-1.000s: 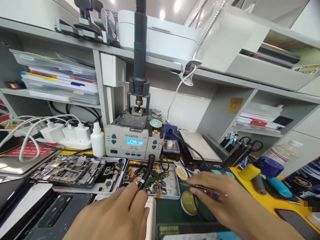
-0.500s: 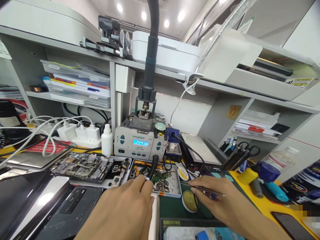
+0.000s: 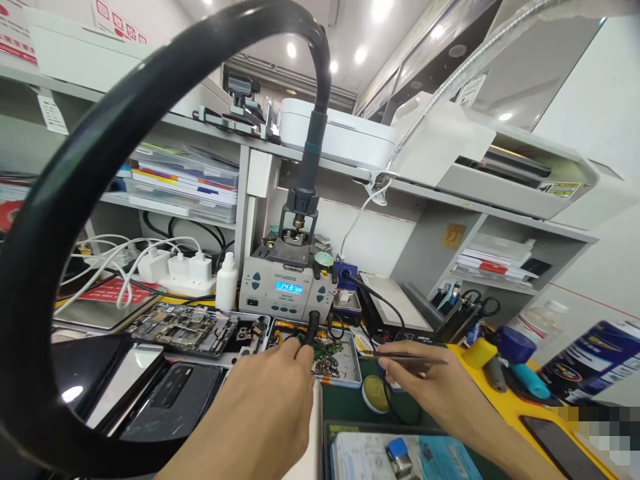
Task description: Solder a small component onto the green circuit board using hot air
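Note:
My left hand (image 3: 277, 380) is closed, its fingertips round the black hose (image 3: 313, 327) where it leaves the front of the grey hot air station (image 3: 275, 287). Most of that grip is hidden behind my knuckles. The station's lit display reads about 143, and its hot air handle (image 3: 310, 160) stands upright in the holder on top. My right hand (image 3: 425, 377) pinches a pair of tweezers (image 3: 423, 361), tips toward the left. Just below them sits a round tub of yellowish paste (image 3: 376, 395). A tray of small circuit parts (image 3: 353, 373) lies between my hands.
The big hose loop (image 3: 30, 300) arches across the left foreground. Phones (image 3: 173, 400) and an opened phone body (image 3: 183, 327) lie at left, near a white bottle (image 3: 227, 283). A blue-and-white pad (image 3: 365, 453) lies in front; a soldering iron stand (image 3: 347, 297) is behind.
My view has shifted, so the hose loop now shows at left and the bench sits slightly right. The display went from about 144 to 143. Both hands keep their holds.

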